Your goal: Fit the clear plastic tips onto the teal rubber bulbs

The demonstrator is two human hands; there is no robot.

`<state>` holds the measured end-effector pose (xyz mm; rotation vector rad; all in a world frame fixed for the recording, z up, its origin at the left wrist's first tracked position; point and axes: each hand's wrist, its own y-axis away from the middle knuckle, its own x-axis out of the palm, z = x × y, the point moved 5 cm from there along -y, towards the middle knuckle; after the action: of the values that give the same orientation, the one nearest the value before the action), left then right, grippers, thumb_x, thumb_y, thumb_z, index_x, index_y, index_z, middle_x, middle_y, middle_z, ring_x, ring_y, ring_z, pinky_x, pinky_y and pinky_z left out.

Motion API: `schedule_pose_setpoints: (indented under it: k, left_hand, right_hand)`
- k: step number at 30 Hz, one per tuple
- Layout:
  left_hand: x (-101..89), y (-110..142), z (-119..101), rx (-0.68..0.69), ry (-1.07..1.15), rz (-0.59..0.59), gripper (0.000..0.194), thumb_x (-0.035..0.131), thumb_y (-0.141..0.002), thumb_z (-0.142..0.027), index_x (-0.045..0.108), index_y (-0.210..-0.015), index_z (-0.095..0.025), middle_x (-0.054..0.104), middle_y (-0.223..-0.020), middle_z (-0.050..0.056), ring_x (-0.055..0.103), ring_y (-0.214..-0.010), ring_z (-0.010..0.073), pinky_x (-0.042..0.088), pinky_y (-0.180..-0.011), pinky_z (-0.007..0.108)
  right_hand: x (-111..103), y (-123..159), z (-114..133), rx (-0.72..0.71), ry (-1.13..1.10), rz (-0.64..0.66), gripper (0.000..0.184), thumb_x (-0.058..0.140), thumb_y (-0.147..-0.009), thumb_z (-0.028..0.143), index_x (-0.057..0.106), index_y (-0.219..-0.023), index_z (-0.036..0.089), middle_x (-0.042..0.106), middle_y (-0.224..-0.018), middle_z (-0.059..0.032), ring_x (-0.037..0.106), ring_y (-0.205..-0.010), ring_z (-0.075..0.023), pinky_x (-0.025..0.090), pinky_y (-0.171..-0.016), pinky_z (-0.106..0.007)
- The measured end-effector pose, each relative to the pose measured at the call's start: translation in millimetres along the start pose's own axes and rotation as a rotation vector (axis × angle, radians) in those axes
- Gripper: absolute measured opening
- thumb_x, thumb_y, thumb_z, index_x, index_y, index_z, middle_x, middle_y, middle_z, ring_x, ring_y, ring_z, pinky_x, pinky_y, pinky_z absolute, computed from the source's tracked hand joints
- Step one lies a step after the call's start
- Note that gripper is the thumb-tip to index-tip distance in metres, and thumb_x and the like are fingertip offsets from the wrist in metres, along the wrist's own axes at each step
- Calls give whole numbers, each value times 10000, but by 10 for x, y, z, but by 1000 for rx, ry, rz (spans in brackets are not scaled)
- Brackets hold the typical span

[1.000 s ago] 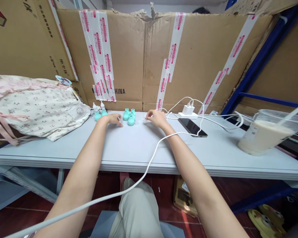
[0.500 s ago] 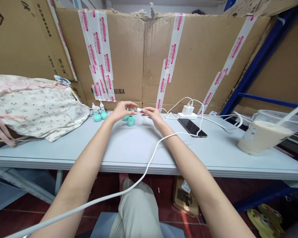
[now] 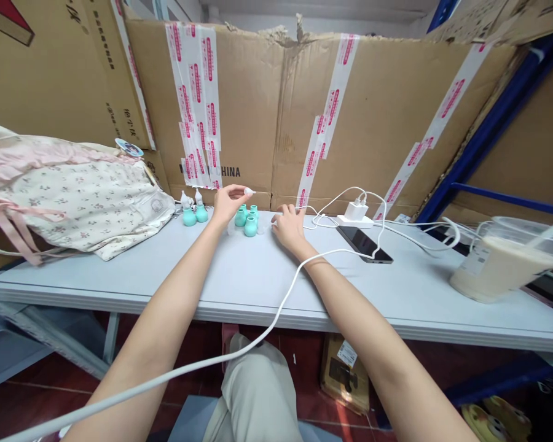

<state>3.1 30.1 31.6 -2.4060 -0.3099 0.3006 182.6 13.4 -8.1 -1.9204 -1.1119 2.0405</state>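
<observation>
Raised over the table, my left hand (image 3: 229, 204) pinches a small white nozzle tip (image 3: 249, 191) between thumb and fingertips. Just below it stand several teal squeeze bulbs (image 3: 250, 228) without tips, grouped together. To their right, my right hand (image 3: 289, 228) is lowered to the tabletop, fingers curved and apart, beside small clear plastic pieces (image 3: 262, 229). Whether its fingertips touch one of these is hard to see. Further left, two teal bulbs with white nozzles (image 3: 201, 212) stand upright beside the cloth bag.
A floral cloth bag (image 3: 87, 205) lies at the left. On the right are a black phone (image 3: 364, 244), a white charger (image 3: 356, 210) on a power strip, and a large drink cup (image 3: 493, 264). A white cable (image 3: 276, 304) crosses over my right forearm. Cardboard (image 3: 244, 110) walls the back.
My hands have come apart. The left keeps the white nozzle tip, while the right has let go of it and dropped to the tabletop. The view has shifted slightly.
</observation>
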Motion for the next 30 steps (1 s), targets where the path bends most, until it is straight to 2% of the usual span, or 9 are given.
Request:
schedule_pose_setpoints:
  k: [4, 13, 19, 22, 24, 28, 30]
  left_hand:
    - [-89, -41, 65, 20, -17, -105, 313, 709, -638, -342, 695, -869, -130, 716, -856, 84, 647, -772, 158, 514, -775, 287]
    - [-99, -49, 31, 43, -90, -104, 247, 686, -649, -331, 697, -818, -151, 694, -767, 38, 584, -681, 129, 491, -708, 269]
    - [-100, -25, -24, 60, -154, -107, 209, 701, -637, -310, 685, -780, -159, 687, -750, 20, 596, -681, 130, 487, -719, 268]
    - [-77, -6, -50, 67, -148, -78, 185, 707, -633, -290, 668, -759, -160, 702, -780, 25, 637, -738, 149, 494, -755, 279]
    - [-46, 14, -84, 89, -143, -53, 176, 707, -634, -271, 654, -760, -160, 707, -792, 26, 650, -764, 156, 497, -767, 281]
    - [77, 87, -176, 180, -276, 25, 173, 711, -652, -284, 652, -772, -174, 701, -782, 13, 641, -751, 153, 482, -741, 273]
    - [170, 142, -210, 233, -377, 85, 177, 712, -671, -315, 661, -784, -189, 695, -779, 6, 627, -742, 151, 464, -713, 266]
  right_hand:
    - [107, 2, 110, -83, 119, 29, 335, 395, -869, 178, 715, -964, 153, 553, -1189, -166, 401, -1106, -291, 250, -960, -492]
    - [223, -16, 88, -76, 94, 24, 320, 415, -853, 151, 720, -945, 187, 576, -1178, -131, 413, -1115, -279, 153, -1045, -543]
    - [225, -24, 107, -62, 64, 22, 255, 469, -848, 151, 720, -853, 194, 600, -1111, -100, 436, -1094, -267, 120, -1056, -552]
    - [143, -26, 108, -46, 15, 6, 183, 535, -834, 189, 718, -822, 193, 615, -1079, -97, 449, -1085, -271, 133, -1049, -542]
    - [20, -39, 66, 22, -73, -47, 155, 562, -834, 228, 715, -822, 207, 632, -1060, -90, 464, -1075, -269, 176, -1026, -522]
    - [-294, -64, -108, 252, -413, -260, 159, 570, -843, 327, 707, -846, 246, 679, -983, -36, 532, -985, -225, 297, -942, -431]
    - [-367, -83, -169, 302, -623, -310, 173, 581, -830, 358, 705, -848, 239, 698, -916, -13, 571, -870, -184, 357, -879, -367]
